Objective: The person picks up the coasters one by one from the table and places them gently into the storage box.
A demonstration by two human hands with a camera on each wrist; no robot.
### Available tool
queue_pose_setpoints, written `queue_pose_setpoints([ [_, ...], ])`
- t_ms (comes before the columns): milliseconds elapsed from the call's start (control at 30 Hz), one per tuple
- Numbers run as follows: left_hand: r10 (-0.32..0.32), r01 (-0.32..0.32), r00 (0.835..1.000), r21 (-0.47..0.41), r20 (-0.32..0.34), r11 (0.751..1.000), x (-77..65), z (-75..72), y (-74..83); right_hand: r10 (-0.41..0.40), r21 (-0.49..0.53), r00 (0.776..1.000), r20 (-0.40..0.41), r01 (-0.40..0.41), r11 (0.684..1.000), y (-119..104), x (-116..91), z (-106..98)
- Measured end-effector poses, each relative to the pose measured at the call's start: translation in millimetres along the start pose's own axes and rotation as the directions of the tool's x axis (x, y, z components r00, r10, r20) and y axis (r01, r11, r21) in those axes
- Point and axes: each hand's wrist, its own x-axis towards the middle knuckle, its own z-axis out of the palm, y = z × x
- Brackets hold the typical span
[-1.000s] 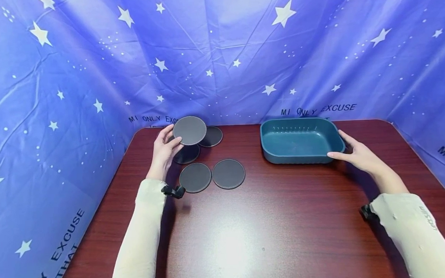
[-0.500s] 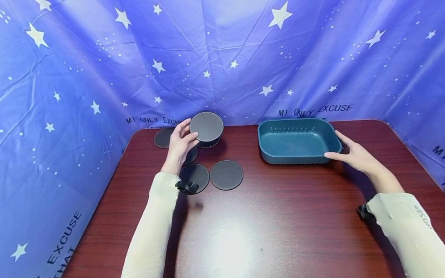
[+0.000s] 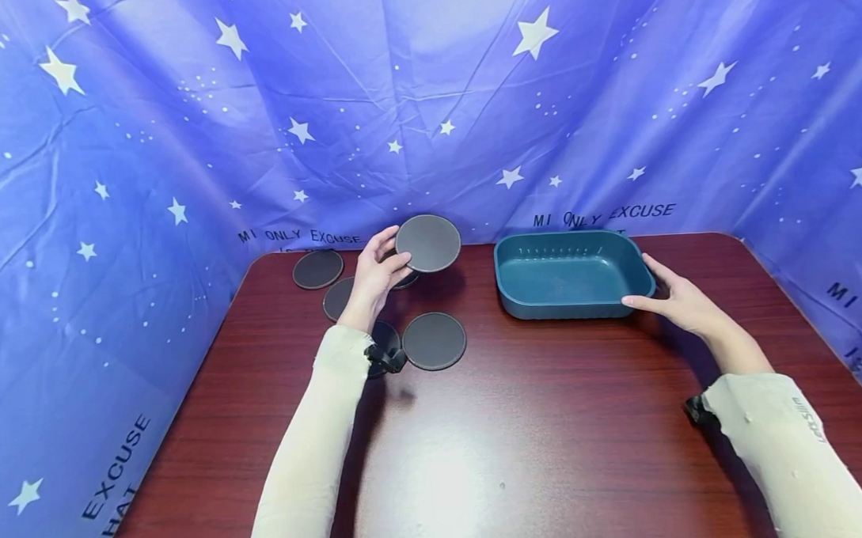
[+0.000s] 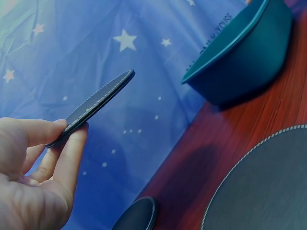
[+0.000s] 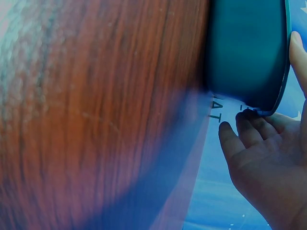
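Note:
My left hand (image 3: 374, 280) pinches a round black coaster (image 3: 428, 243) by its left edge, thumb on top and fingers beneath. In the left wrist view the coaster (image 4: 100, 101) is tilted and raised above the table, its pale stitched edge showing. My right hand (image 3: 689, 303) holds the right end of a teal plastic basin (image 3: 568, 309), thumb at the front corner and fingers round the side. The right wrist view shows the basin wall (image 5: 247, 48) between thumb and fingers. The basin sits upright on the table, right of the raised coaster, and its visible floor is bare.
Several more black coasters lie flat on the red-brown table (image 3: 550, 423): one at the back left (image 3: 318, 269), one nearer the middle (image 3: 435, 342), others partly hidden by my left hand and wrist. A blue star-printed curtain (image 3: 425, 103) hangs along the back and sides.
My left hand has carried the coaster rightward toward the basin, uncovering the back-left coaster. The right hand keeps its place on the basin; the whole view has shifted slightly.

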Motion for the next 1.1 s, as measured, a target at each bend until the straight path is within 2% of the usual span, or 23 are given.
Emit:
queue_pose_setpoints([
  [300, -0.028, 0.027, 0.999, 0.008, 0.029, 1.0, 3.9, 23.9, -9.3, 0.005, -0.004, 1.0, -0.002, -0.005, 1.0, 1, 0, 1],
  [600, -0.037, 0.037, 0.996, 0.001, 0.076, 0.999, 8.7, 47.6, -17.4, -0.028, 0.031, 0.999, -0.022, 0.029, 0.999, -2, -3, 1],
  [1100, -0.073, 0.066, 0.982, 0.049, 0.173, 0.997, 16.9, 102.0, -32.2, -0.012, 0.022, 1.0, -0.018, 0.013, 1.0, -2, -4, 1],
])
